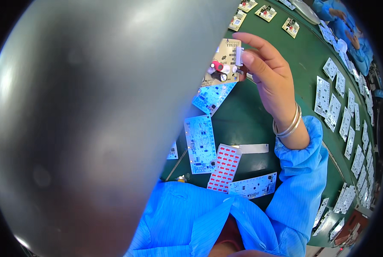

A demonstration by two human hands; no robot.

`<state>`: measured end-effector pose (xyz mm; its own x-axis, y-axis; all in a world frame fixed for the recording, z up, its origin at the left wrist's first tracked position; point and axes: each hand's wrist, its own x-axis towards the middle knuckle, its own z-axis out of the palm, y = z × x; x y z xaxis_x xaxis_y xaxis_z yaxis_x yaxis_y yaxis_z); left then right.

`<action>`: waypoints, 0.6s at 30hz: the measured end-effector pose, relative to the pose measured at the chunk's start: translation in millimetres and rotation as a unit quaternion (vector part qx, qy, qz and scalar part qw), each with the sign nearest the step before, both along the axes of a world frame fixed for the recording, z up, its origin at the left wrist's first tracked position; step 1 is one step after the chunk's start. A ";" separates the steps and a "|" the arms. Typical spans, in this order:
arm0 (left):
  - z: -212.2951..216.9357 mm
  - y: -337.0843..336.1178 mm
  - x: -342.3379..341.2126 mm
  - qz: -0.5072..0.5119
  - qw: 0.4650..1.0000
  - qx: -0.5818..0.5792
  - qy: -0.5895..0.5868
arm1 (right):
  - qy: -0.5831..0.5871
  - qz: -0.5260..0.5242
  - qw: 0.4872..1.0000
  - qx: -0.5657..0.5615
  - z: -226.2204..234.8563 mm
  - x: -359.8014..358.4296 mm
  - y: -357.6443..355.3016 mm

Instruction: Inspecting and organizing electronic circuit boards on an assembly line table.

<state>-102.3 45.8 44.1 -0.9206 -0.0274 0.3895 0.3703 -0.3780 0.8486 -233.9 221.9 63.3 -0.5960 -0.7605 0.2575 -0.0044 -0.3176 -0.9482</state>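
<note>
Sticker stuff first: just below the middle of the frame we've got a sheet of red arrow stickers lying tilted on the green bench, a tall rectangle with rows of small red arrows on white backing. Right above it sits a plain white strip label, long and narrow.

Up at top centre, our right hand is raised with a small beige circuit board pinched at its right edge between thumb and fingertips, fingers closed snug on the white connector side. The board is held off the bench and tilted, and it carries a red cylindrical part, a couple of white round parts and a dark one. Silver bangles ride the wrist above a blue sleeve.

Under it lie pale blue-white boards, one tilted near the hand, one upright at centre, one more at lower centre. Rows of white boards fill the right side.

A big grey blurred shape covers the whole left half, so we can't see our left hand at all.
</note>
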 end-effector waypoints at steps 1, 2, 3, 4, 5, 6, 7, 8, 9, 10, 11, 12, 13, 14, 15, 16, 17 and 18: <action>1.0 1.6 -1.9 0.000 1.000 -0.006 -0.006 | -0.008 -0.011 1.000 -0.005 -1.4 -0.8 -0.5; 1.3 2.4 -3.2 0.000 1.000 -0.011 -0.012 | -0.009 -0.012 1.000 -0.004 -2.0 -1.6 -0.5; 0.6 1.8 -4.3 0.000 1.000 -0.011 -0.013 | -0.006 -0.013 1.000 -0.002 -2.5 -2.4 -0.3; 0.6 0.3 -4.0 -0.008 1.000 -0.020 -0.005 | -0.004 -0.012 1.000 -0.001 -2.1 -2.0 -0.6; 1.0 -0.6 -3.2 -0.016 0.999 -0.030 0.002 | -0.004 -0.011 1.000 -0.001 -1.7 -2.3 -0.5; 2.2 -0.4 -0.9 -0.015 0.999 -0.031 0.002 | -0.001 0.003 1.000 0.005 -1.3 -3.0 -0.3; 1.1 1.6 -1.6 0.007 0.999 -0.028 -0.024 | 0.001 0.012 1.000 0.014 -2.8 -5.4 1.6; -0.2 3.0 -3.1 0.029 0.998 -0.025 -0.050 | 0.000 0.008 1.000 0.015 -4.2 -7.2 2.7; -2.1 3.2 -6.5 0.024 0.998 -0.024 -0.050 | -0.018 0.013 1.000 0.022 -5.7 -9.1 3.6; -1.5 2.2 -7.0 0.008 0.999 -0.016 -0.037 | -0.035 0.022 0.999 0.027 -5.2 -9.1 2.7; -1.0 1.3 -8.0 -0.009 1.000 -0.008 -0.024 | -0.035 0.022 0.999 0.027 -5.3 -10.2 2.4; 0.0 0.6 -9.6 -0.010 1.000 -0.007 -0.024 | -0.056 0.044 0.997 0.032 -5.8 -12.0 2.6; 1.1 -0.2 -11.5 -0.023 0.999 0.003 -0.026 | -0.076 0.067 0.994 0.037 -5.9 -13.2 2.8; 1.9 -0.6 -12.7 -0.036 0.999 0.014 -0.029 | -0.076 0.066 0.994 0.038 -5.0 -13.9 3.0; 2.0 -0.8 -13.0 -0.037 0.999 0.014 -0.029 | -0.094 0.082 0.991 0.039 -3.7 -14.5 3.4; 0.3 -1.2 -14.8 -0.040 0.998 0.022 -0.034 | -0.112 0.097 0.988 0.040 -3.8 -15.6 4.4; -1.5 -1.5 -16.4 -0.044 0.998 0.029 -0.039 | -0.112 0.094 0.988 0.040 -4.4 -16.0 4.8; -3.4 -1.8 -18.1 -0.047 0.997 0.037 -0.044 | -0.115 0.084 0.989 0.037 -4.9 -16.1 4.8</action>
<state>-120.4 44.0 40.7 -0.9513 0.0347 0.3064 0.2550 -0.4703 0.8449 -250.0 226.7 58.5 -0.4962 -0.8654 0.0697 0.2603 -0.2248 -0.9390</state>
